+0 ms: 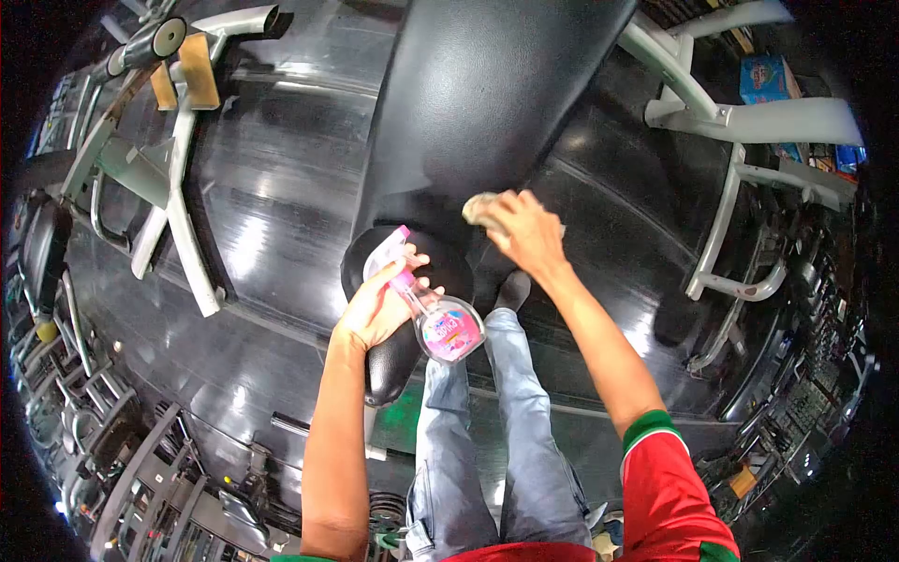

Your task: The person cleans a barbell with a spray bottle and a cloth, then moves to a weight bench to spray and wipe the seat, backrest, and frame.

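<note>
My left hand (pixel 373 312) is wrapped round the neck of a clear spray bottle (pixel 451 330) with a pink trigger head and a pink label. The bottle tilts, its nozzle pointing up and away from me over the end of a black padded bench (pixel 468 103). In my right hand (pixel 530 234) is a bunched pale cloth (pixel 481 208), gripped by closed fingers at the bench's right edge. A round black pad (pixel 361 258) lies partly behind my left hand at the bench's near end.
White-framed gym machines stand on the left (pixel 178 178) and on the right (pixel 721 131). Dark, shiny floor (pixel 272 215) runs between them and the bench. A blue package (pixel 763 80) is at the upper right. More gym equipment (pixel 159 487) crowds the lower left.
</note>
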The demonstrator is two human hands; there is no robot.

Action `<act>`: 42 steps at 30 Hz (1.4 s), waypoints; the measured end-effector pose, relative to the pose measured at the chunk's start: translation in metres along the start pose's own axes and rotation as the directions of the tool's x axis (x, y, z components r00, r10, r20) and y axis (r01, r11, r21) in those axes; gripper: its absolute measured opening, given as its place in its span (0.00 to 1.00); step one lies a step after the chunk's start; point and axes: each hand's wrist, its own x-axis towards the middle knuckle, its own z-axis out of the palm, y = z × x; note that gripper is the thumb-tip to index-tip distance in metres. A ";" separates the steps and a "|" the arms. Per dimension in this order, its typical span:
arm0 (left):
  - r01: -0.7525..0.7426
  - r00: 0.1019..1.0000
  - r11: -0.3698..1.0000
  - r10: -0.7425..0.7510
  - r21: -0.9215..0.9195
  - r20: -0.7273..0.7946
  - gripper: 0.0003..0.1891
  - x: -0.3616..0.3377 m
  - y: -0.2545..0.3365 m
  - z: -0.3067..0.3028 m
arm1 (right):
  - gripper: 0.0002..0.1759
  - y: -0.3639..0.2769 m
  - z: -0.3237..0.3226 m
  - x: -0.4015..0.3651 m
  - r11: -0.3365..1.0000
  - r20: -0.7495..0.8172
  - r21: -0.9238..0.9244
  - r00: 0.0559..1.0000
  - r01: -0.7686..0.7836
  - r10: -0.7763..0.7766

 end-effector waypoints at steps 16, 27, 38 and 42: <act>0.050 0.998 0.980 -0.043 -0.193 0.039 0.16 0.005 0.002 -0.008 | 0.20 -0.038 0.015 0.033 0.997 0.098 -0.068 0.995 0.025 -0.018; 0.059 0.993 0.963 -0.029 -0.263 0.118 0.17 0.004 -0.001 -0.005 | 0.19 -0.060 0.024 0.054 0.993 0.067 -0.016 0.991 0.115 -0.113; 0.083 0.982 0.894 0.002 -0.441 0.190 0.18 0.011 -0.007 -0.012 | 0.21 -0.071 -0.044 0.132 0.976 0.004 -0.182 0.993 0.119 -0.120; 0.018 0.991 0.900 0.043 -0.435 0.130 0.21 0.012 -0.009 -0.009 | 0.22 -0.083 0.015 0.115 0.929 0.280 -0.185 0.924 0.320 -0.262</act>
